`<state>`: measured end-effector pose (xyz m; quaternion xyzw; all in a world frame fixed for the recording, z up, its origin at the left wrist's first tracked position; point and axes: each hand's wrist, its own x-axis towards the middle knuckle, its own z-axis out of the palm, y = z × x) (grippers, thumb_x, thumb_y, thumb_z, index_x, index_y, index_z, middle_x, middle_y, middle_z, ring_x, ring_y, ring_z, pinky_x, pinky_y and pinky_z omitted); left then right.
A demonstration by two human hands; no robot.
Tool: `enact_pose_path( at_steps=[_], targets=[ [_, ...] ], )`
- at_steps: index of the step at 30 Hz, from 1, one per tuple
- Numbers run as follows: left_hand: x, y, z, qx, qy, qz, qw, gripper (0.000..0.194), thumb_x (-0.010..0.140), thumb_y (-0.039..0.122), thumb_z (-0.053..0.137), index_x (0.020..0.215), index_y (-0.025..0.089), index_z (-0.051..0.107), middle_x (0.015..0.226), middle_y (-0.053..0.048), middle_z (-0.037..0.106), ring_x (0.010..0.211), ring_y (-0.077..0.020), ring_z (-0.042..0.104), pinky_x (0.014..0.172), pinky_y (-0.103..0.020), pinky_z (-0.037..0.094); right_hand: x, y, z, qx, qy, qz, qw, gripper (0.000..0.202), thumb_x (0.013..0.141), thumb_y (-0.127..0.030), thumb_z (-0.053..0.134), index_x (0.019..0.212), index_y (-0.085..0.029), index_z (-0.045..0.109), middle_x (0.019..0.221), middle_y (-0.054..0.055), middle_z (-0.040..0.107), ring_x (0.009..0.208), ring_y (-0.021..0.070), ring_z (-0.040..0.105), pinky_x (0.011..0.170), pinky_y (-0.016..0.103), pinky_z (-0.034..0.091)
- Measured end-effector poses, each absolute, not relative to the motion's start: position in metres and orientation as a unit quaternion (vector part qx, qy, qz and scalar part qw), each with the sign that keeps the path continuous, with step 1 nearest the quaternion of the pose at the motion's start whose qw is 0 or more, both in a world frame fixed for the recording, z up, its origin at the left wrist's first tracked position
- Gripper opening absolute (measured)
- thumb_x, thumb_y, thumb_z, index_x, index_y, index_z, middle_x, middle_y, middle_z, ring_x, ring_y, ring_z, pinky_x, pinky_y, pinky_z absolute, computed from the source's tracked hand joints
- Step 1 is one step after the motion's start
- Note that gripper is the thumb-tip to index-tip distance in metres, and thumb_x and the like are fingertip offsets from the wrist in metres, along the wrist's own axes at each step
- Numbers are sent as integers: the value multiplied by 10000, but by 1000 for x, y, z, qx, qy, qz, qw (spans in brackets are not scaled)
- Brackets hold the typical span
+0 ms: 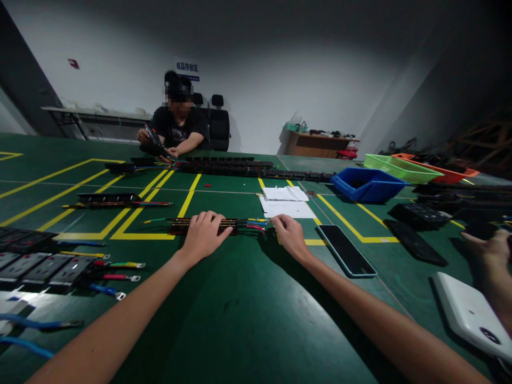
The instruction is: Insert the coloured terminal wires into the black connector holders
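A long black strip assembly with brass-coloured lines lies crosswise on the green table. My left hand rests on top of it, fingers over its far edge and thumb pointing right. Blue, yellow and red wires with metal lugs stick out at its right end, and a green-yellow wire at its left. My right hand is just right of the lugs, fingers bent together in a pinch; whatever they hold, if anything, is too small to make out.
White papers lie beyond my right hand, a phone to its right. Socket strips with wires are at left, a blue bin at back right. A person works across the table; another person's hand is at far right.
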<state>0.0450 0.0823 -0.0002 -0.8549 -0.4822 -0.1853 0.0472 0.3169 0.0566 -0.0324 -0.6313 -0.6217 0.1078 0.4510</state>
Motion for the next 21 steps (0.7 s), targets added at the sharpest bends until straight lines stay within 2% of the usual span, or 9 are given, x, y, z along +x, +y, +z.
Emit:
enact_pose_path(
  at_steps=[5,10,13,17,21],
  targets=[
    [45,82,0,-855,-482,-182,52,451,986,537,405,1133,184,644,1121,-114,642,1043,-283,565,903,-440,428,316,57,-32,-625,-635,114,439,379,929,-425,455,841,-178,728,830,76,714,777,228,620,706,323,422],
    [45,82,0,-855,-484,-178,63,455,987,534,404,1128,176,646,1122,-118,641,1047,-290,561,893,-436,425,315,54,-30,-575,-643,129,490,349,933,-410,483,945,-160,725,928,92,721,823,224,632,748,327,458],
    [45,83,-1,-854,-482,-183,68,444,983,534,410,1123,185,646,1123,-114,641,1044,-288,559,890,-430,421,315,54,-30,-560,-647,128,501,337,933,-424,505,960,-157,709,894,81,705,769,208,615,716,316,458],
    [45,83,-2,-853,-483,-183,72,434,980,531,418,1130,192,644,1114,-113,644,1037,-286,559,891,-430,420,317,57,-33,-599,-639,130,465,341,915,-436,517,880,-161,716,807,67,693,728,209,600,683,315,426],
    [45,83,-2,-854,-484,-177,67,443,982,531,414,1134,185,646,1119,-117,643,1044,-291,560,893,-435,422,317,60,-33,-628,-642,129,421,385,922,-444,473,875,-162,731,830,76,707,761,220,609,680,311,399]
  ],
)
